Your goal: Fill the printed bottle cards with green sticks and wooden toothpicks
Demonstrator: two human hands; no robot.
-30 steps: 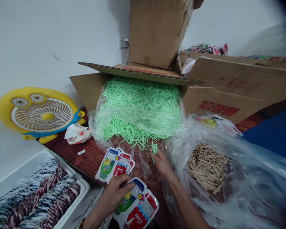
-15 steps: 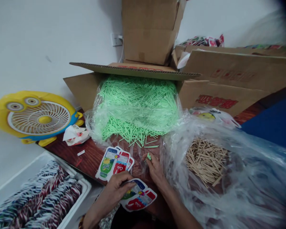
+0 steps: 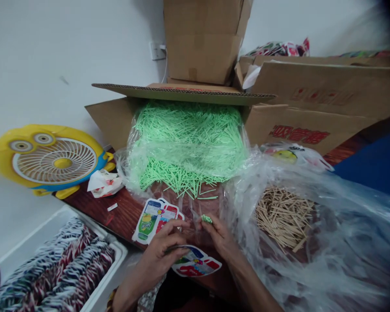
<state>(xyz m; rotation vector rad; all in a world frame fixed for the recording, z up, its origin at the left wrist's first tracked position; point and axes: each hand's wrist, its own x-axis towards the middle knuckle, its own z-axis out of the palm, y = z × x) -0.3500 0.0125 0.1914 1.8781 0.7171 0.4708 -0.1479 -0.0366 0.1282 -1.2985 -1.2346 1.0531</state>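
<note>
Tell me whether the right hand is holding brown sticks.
No, the right hand pinches a small bundle of green sticks; the brown sticks lie apart.

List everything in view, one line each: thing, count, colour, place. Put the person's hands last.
green sticks: a large heap, light green, in a clear bag spilling from the open carton at centre
open carton: one, brown, centre back
wooden sticks: a pile, tan, in clear plastic at right
cardboard boxes: several, brown, behind and right
printed drink-shaped packets: a few, green, red and blue, on the table by the hands
fan: one, yellow and blue, left
crumpled wrapper: one, white, beside the fan
tray: one, white, lower left, holding striped packets
table: one, dark red-brown wood
left hand: holds a printed packet
right hand: pinches a small bunch of green sticks
</note>
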